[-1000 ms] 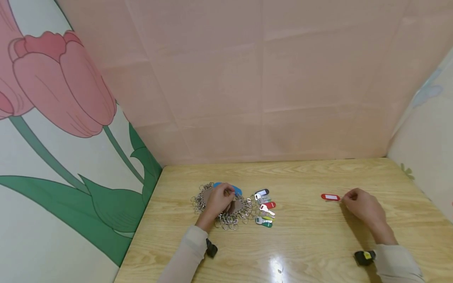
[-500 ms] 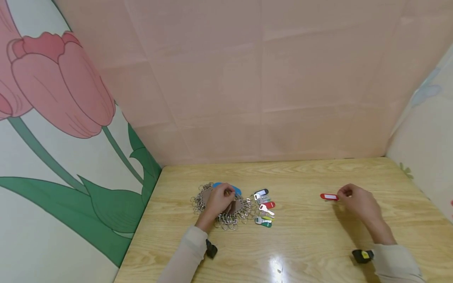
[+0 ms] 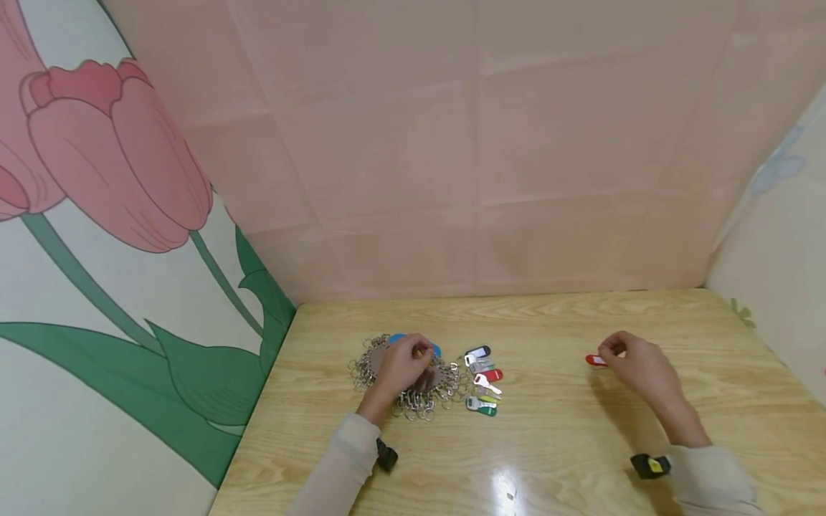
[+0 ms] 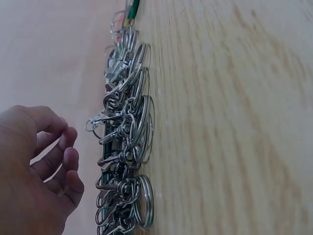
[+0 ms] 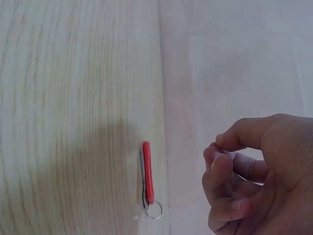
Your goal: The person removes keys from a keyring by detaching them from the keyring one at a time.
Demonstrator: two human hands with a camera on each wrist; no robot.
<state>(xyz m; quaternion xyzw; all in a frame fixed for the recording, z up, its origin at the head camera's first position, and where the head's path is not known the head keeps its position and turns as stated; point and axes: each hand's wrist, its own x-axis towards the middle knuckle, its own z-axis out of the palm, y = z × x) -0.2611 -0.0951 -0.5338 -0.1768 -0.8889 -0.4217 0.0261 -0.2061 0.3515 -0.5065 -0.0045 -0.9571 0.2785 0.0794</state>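
Note:
My left hand [image 3: 405,364] hovers above a pile of metal key rings and clasps [image 4: 128,132], fingers loosely curled and apart from the metal. In the head view it partly covers brown pieces and a blue piece [image 3: 397,337] in the pile [image 3: 419,407]. Over at the right, my right hand [image 3: 644,367] hangs above a red key tag [image 5: 148,171] with a white label. That tag lies on the table with a key [image 5: 143,178] and a small ring [image 5: 154,210], clear of my fingers. The right fingers bend loosely, thumb close to the index fingertip, holding nothing visible.
Between the hands lies a column of key tags with keys: a dark one [image 3: 479,351], a red one [image 3: 492,375], a yellow one [image 3: 490,398] and a green one [image 3: 485,410]. A pink sheet [image 3: 477,179] backs the wooden table [image 3: 548,459].
My right hand has shifted left from the right end of the red key tag and now covers part of it in the head view. The left hand has hardly moved.

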